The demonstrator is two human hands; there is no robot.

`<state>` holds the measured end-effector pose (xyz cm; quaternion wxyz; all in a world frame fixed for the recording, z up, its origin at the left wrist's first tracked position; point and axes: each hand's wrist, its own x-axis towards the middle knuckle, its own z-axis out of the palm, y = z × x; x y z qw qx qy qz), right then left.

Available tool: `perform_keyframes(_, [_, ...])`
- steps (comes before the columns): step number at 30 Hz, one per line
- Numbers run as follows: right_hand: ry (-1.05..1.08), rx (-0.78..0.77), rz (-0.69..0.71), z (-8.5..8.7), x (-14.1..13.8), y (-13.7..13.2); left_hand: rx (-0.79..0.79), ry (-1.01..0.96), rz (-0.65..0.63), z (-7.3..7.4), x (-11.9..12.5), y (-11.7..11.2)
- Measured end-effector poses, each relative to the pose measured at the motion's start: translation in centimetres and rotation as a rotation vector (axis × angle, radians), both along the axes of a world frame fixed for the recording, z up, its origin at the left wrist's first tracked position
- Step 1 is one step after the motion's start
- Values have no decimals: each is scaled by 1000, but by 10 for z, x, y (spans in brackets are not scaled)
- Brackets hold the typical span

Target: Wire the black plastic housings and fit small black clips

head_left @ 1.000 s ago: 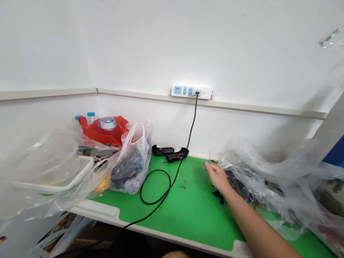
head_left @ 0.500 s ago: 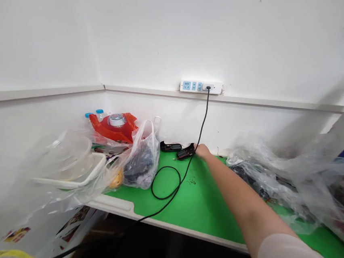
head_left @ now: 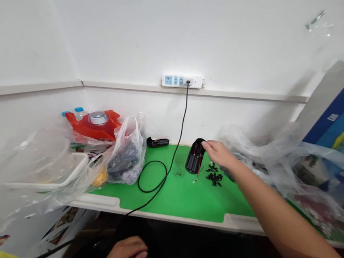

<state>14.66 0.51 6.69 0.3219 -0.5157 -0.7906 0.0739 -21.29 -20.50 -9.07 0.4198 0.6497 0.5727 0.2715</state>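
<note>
My right hand (head_left: 217, 151) pinches the top rim of a black plastic housing (head_left: 195, 159) between thumb and fingers. The housing is tilted up above the green tabletop, its open inside facing me. A dark ribbed compartment fills its lower part, and a thin red wire with a small connector hangs from its right side. Small black parts (head_left: 214, 178) lie in a loose cluster just right of it. A similar black housing (head_left: 158, 142) rests against the wall farther left. My left hand (head_left: 126, 252) is low in front of the table edge, fingers curled, with nothing visible in it.
A black cable (head_left: 174, 153) runs from the wall power strip (head_left: 182, 81) across the green table (head_left: 180, 202) and over its front edge. Bags (head_left: 127, 153) and plastic containers (head_left: 76, 172) crowd the left. Clear plastic wrapping (head_left: 261, 145) and a blue box (head_left: 338, 108) stand at right.
My right hand has brought one housing away from beside the other, rightward past the cable, and turned it upright. My left hand has come into view at the bottom. The view has shifted right.
</note>
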Motion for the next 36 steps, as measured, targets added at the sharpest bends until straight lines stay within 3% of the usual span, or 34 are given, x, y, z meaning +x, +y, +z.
perform_keyframes(1, [-8,18,46,3,-2,-8,-8,-115,-33,17,25,1])
perform_keyframes(3, [-8,44,127,8,-8,-22,-40,-412,108,48,75,17])
perform_keyframes(6, [18,57,230,8,-18,-29,-87,-759,234,81,139,69])
perform_keyframes(9, [56,87,222,-2,-18,-19,-144,-878,106,97,182,128])
perform_keyframes(13, [349,96,117,-34,2,7,-158,-851,15,100,214,182])
perform_keyframes(17, [772,-52,8,-63,21,24,-129,-868,50,91,231,209])
perform_keyframes(21, [922,-142,-166,-71,20,22,-89,-1058,123,88,232,221])
perform_keyframes(24, [903,-513,19,-72,5,10,-43,-1156,133,90,222,224])
perform_keyframes(26, [854,-666,160,-75,-6,2,-38,-1166,141,91,215,224])
perform_keyframes(31, [889,-689,286,-88,-25,-5,-59,-1143,157,88,211,222])
perform_keyframes(36, [978,-641,226,-94,-29,-3,-81,-1162,88,88,217,216])
